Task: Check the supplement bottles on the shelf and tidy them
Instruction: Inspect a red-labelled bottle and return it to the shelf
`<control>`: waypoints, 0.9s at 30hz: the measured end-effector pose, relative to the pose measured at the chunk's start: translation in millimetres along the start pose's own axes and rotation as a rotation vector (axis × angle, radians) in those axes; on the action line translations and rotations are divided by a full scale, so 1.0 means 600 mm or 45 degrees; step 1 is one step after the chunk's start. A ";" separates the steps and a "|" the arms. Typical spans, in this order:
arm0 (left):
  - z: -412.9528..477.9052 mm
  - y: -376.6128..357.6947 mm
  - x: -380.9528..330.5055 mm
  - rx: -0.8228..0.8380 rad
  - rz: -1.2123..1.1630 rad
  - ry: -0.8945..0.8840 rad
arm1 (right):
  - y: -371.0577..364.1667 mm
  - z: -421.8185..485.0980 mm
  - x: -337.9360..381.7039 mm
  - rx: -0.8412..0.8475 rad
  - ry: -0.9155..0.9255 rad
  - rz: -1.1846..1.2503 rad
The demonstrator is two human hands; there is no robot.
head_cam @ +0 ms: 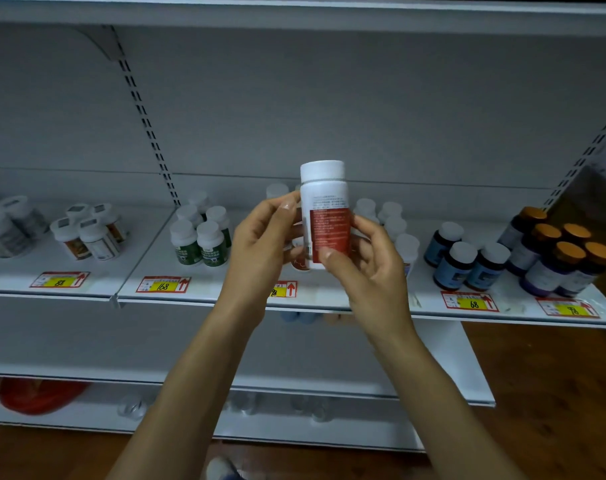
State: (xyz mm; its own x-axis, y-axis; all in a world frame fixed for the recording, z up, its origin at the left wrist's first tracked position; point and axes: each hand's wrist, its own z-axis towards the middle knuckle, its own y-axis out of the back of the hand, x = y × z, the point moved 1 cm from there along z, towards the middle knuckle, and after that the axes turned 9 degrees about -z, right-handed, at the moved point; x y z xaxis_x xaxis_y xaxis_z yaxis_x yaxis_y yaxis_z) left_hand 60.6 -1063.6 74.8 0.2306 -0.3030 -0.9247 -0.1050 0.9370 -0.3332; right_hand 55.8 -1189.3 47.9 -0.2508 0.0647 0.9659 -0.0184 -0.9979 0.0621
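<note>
The white bottle [325,213] with a red label stands upright in the air, in front of the shelf [225,289], held between both hands. The left hand [260,244] grips its left side with curled fingers, and the right hand [367,268] holds the right side, the thumb pressing on the red label (the small print faces the camera). Behind the hands, more white-capped bottles stand on the shelf. To the left are green-label bottles [199,242], to the right blue-label bottles [466,259] and orange-capped bottles [558,256]. Yellow price tags [163,285] lie along the shelf front.
</note>
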 end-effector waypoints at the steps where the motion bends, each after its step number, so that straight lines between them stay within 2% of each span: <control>1: 0.001 0.002 -0.001 0.012 0.011 0.001 | 0.000 0.002 0.000 0.022 -0.053 0.040; 8: -0.007 0.007 -0.004 0.053 0.073 -0.043 | 0.000 0.005 0.003 0.045 -0.225 0.054; 13: -0.004 0.013 0.008 0.006 0.073 -0.019 | -0.007 0.002 0.008 0.224 -0.392 0.500; 16: -0.003 0.021 0.017 0.012 0.081 0.034 | -0.009 -0.001 0.015 0.316 -0.461 0.662; 18: -0.004 0.025 0.021 0.057 0.054 0.100 | -0.008 -0.002 0.017 0.367 -0.470 0.744; 22: -0.009 0.018 0.028 0.280 -0.050 0.302 | -0.012 -0.005 0.015 0.504 -0.489 0.921; 24: -0.013 0.012 0.026 0.341 -0.099 0.393 | -0.014 -0.007 0.011 0.570 -0.494 0.926; 27: -0.019 0.007 0.017 0.367 -0.129 0.403 | -0.016 -0.011 0.009 0.583 -0.536 0.893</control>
State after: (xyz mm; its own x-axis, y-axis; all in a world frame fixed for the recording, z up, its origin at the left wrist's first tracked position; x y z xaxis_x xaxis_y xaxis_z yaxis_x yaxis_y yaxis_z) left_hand 51.4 -1064.6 61.6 -0.0867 -0.3919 -0.9159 0.1878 0.8964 -0.4014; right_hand 48.4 -1179.5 51.2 0.3124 -0.4692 0.8260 0.4096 -0.7180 -0.5627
